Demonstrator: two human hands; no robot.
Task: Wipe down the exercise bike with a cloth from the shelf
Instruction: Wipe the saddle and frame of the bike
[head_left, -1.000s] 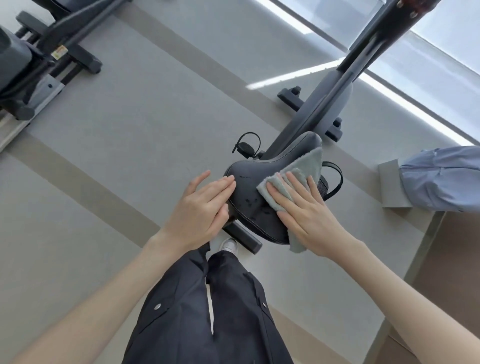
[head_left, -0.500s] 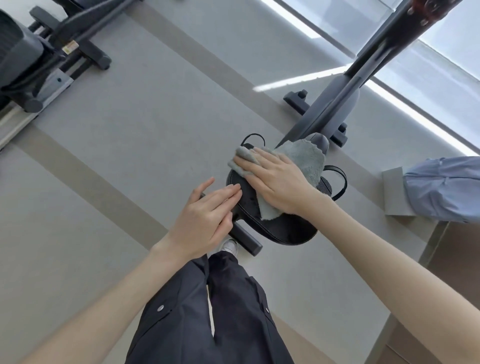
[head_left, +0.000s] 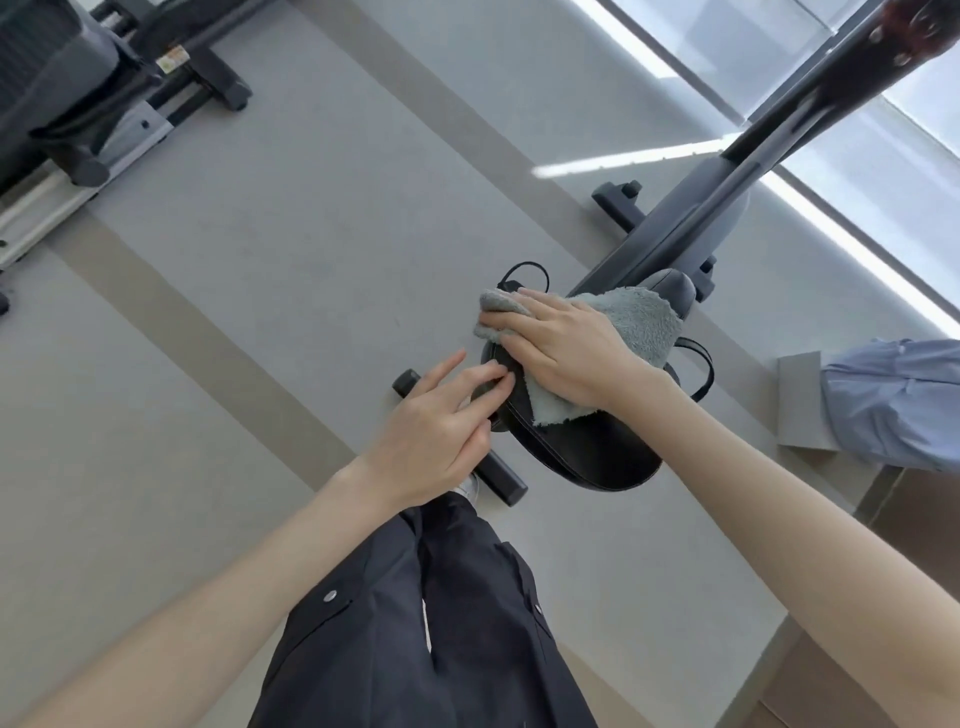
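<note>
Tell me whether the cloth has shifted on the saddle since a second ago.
Yes: under the right hand, the cloth slid across the saddle to its left edge.

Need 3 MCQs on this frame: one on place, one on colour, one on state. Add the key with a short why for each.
1. Where does the cloth lie?
A) on the floor
B) on the bike saddle
C) over the handlebar post

2. What colour is the cloth?
A) grey
B) red
C) yellow

3. How is the right hand placed?
A) balled in a fist round the cloth
B) flat on the cloth, pressing it down
C) off the cloth, hanging free

Key:
1 B: the cloth drapes over the black saddle.
2 A: its pile is pale grey.
3 B: the palm and extended fingers press the cloth onto the saddle, while the left hand touches the saddle's edge.
</note>
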